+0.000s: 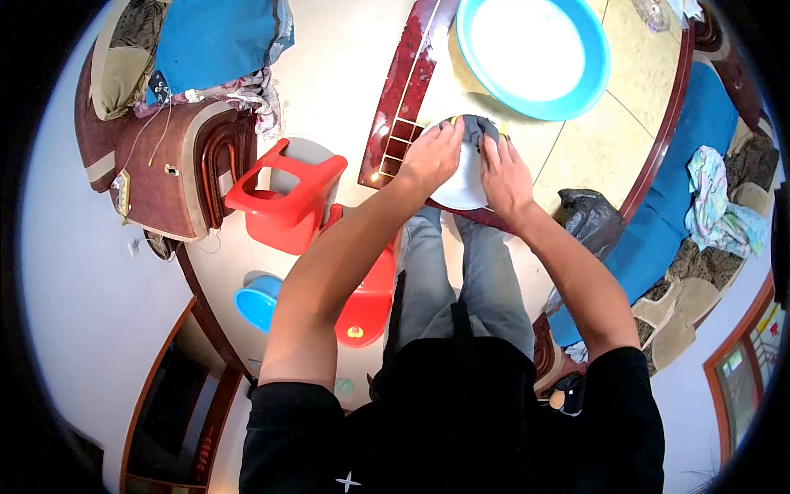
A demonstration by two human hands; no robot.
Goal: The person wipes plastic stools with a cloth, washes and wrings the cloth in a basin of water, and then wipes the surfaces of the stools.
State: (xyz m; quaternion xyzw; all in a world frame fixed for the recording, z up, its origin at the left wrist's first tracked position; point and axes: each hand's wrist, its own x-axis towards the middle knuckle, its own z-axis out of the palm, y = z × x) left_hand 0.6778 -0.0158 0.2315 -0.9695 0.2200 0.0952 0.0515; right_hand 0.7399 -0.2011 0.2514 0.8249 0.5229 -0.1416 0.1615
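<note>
A white round dish (462, 191), a plate or shallow bowl, sits at the near edge of the table. At its far rim is a dark grey cloth-like piece (476, 128) with bits of yellow by its ends. My left hand (436, 155) has its fingers curled onto the left side of this piece. From the right, my right hand (505, 174) grips its other side, fingers bent over it. The fingertips partly cover the piece, so its exact kind is unclear. Just beyond stands a large turquoise basin (598, 82) with whitish liquid inside.
The tabletop (634, 132) is yellowish tile with a dark red border. A black plastic bag (589, 221) hangs by its right near edge. Red plastic stools (284, 216) and a small blue basin (258, 303) stand on the left. Sofas with blue covers (216, 45) flank both sides.
</note>
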